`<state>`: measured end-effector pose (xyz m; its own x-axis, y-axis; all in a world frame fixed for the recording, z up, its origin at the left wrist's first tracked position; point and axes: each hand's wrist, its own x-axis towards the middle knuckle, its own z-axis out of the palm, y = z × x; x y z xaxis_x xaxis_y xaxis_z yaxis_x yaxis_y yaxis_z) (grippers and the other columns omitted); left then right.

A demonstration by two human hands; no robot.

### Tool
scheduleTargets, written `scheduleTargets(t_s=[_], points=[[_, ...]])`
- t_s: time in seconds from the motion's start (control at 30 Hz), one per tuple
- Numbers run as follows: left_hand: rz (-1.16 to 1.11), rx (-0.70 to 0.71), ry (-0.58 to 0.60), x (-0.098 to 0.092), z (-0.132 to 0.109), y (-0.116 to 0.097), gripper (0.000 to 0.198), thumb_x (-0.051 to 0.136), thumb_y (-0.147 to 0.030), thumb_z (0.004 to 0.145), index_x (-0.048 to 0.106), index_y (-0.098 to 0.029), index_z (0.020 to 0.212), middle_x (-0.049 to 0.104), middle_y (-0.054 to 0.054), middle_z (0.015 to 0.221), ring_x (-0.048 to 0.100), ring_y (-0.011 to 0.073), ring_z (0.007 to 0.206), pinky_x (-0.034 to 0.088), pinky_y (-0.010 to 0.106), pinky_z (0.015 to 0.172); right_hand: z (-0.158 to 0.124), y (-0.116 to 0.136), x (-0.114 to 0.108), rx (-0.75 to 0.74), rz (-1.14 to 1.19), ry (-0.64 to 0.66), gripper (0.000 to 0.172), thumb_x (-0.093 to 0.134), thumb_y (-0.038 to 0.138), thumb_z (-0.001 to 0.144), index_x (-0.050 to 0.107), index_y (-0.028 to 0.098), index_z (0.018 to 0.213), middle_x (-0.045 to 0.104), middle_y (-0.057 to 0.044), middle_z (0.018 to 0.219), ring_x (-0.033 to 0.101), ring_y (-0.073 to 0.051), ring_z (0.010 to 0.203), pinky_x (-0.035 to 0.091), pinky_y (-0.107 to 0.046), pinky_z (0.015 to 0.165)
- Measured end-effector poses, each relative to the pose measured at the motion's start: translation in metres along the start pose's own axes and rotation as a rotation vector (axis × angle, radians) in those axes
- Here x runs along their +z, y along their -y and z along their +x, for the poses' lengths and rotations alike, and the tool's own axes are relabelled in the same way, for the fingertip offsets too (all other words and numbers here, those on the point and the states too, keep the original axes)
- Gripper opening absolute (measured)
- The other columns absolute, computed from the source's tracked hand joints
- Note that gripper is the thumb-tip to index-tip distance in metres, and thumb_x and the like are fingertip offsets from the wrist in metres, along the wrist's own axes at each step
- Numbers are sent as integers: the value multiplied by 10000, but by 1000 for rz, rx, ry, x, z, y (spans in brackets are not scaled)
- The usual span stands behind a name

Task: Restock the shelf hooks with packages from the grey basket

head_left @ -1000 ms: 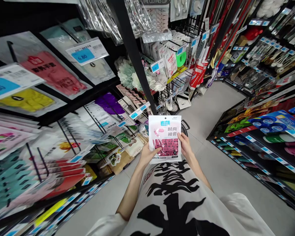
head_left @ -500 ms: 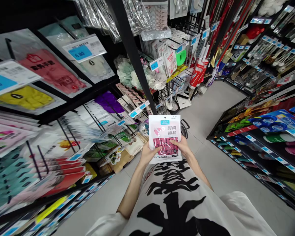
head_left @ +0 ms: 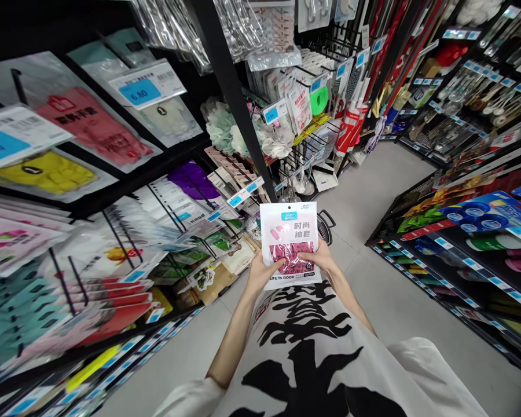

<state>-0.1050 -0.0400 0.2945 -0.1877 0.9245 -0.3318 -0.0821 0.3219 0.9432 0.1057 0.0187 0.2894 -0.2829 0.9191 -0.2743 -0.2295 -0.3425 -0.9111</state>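
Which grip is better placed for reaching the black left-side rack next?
Probably the left grip, holding the rectangular white plastic packet nearer the black rack; the right grip holds its far side.

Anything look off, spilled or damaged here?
Nothing stands out. The white packet, held by the left hand and right hand, looks intact on its visible face; no spill shows. The black post appears slanted, but that is probably the tilted wide view.
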Motion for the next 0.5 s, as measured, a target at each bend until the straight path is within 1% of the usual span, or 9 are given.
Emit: scheduleTargets(t_s=[0.13, 0.2, 0.27, 0.3, 0.33, 0.37, 0.4, 0.43, 0.5], points=[[3, 39, -2, -2, 4, 8, 748, 909, -406, 640, 593, -139, 1263, 734, 140, 1168, 710, 288, 1040, 561, 449, 956, 3, 1, 1, -38, -32, -25, 680, 980, 305, 513, 714, 188, 1128, 771, -83, 1105, 726, -290, 999, 568, -461, 961], [31, 80, -44, -2, 6, 9, 841, 896, -423, 660, 507, -154, 1356, 702, 164, 1225, 700, 302, 1079, 562, 474, 962, 5, 0, 0, -59, -53, -40, 683, 975, 313, 517, 707, 182, 1130, 772, -85, 1091, 725, -289, 994, 569, -460, 953], [147, 195, -144, 0, 4, 7, 927, 882, -418, 687, 415, -181, 1452, 610, 199, 1369, 636, 324, 1212, 525, 502, 1026, 6, -2, 1, -80, -85, -65, 678, 971, 320, 525, 700, 174, 1130, 772, -89, 1086, 721, -286, 989, 569, -460, 949], [240, 279, -202, 1, 3, 4, 927, 870, -410, 710, 398, -196, 1478, 544, 206, 1446, 572, 331, 1301, 478, 513, 1086, 7, -2, 1, -91, -101, -79, 676, 969, 325, 531, 698, 172, 1131, 769, -92, 1092, 719, -284, 988, 567, -461, 952], [339, 366, -246, 3, 2, 1, 881, 850, -401, 742, 415, -206, 1482, 483, 201, 1505, 499, 331, 1377, 417, 517, 1145, 7, -3, 3, -100, -113, -95, 675, 968, 335, 539, 697, 171, 1134, 766, -96, 1104, 717, -284, 989, 566, -463, 955], [428, 440, -260, 5, 0, -3, 799, 820, -398, 783, 455, -212, 1468, 448, 189, 1535, 439, 326, 1427, 358, 515, 1189, 6, -2, 4, -109, -118, -110, 674, 965, 351, 549, 695, 171, 1139, 763, -100, 1118, 715, -285, 994, 565, -464, 957], [493, 491, -245, 7, -1, -6, 709, 783, -401, 824, 498, -219, 1447, 441, 174, 1544, 404, 320, 1451, 313, 515, 1216, 6, -1, 6, -120, -119, -123, 668, 961, 373, 565, 693, 174, 1144, 760, -103, 1131, 714, -287, 1003, 565, -463, 961], [526, 519, -206, 9, -2, -10, 634, 747, -410, 858, 534, -224, 1426, 447, 162, 1544, 388, 315, 1462, 279, 517, 1233, 4, 1, 8, -134, -115, -129, 659, 952, 403, 589, 691, 178, 1151, 756, -106, 1147, 711, -289, 1019, 563, -458, 967], [485, 491, -73, 12, -3, -13, 582, 679, -450, 908, 548, -236, 1434, 446, 140, 1562, 369, 309, 1478, 238, 523, 1251, 1, 6, 12, -160, -86, -96, 644, 904, 492, 670, 678, 195, 1194, 743, -110, 1194, 703, -289, 1067, 564, -440, 972]])
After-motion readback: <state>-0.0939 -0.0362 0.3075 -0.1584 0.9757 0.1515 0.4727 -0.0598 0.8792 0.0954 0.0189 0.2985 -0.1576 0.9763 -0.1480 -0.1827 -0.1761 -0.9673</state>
